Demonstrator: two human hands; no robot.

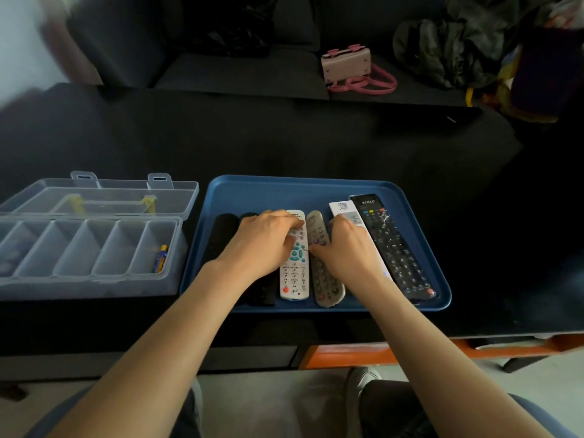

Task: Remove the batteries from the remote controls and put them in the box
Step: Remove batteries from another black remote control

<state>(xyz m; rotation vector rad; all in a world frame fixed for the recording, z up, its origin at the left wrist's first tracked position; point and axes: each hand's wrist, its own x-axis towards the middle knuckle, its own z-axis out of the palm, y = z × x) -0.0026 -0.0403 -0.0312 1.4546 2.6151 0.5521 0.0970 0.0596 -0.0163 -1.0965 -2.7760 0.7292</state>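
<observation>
Several remote controls lie side by side in a blue tray (303,186). My left hand (264,240) rests with curled fingers on the upper part of a white remote (294,276). My right hand (346,248) lies over a grey remote (325,279), fingers curled at its left edge. To the right lie a white remote (343,208) and a long black remote (395,248). Two black remotes (222,235) sit partly under my left wrist. A clear compartment box (91,248) stands open at the left, with a blue and yellow battery (161,258) in its rightmost compartment.
The tray and box sit on a black table (284,137). Beyond it is a dark sofa with a pink handbag (350,66) and a pile of dark clothing (448,45). An orange frame (379,354) shows under the table's near edge.
</observation>
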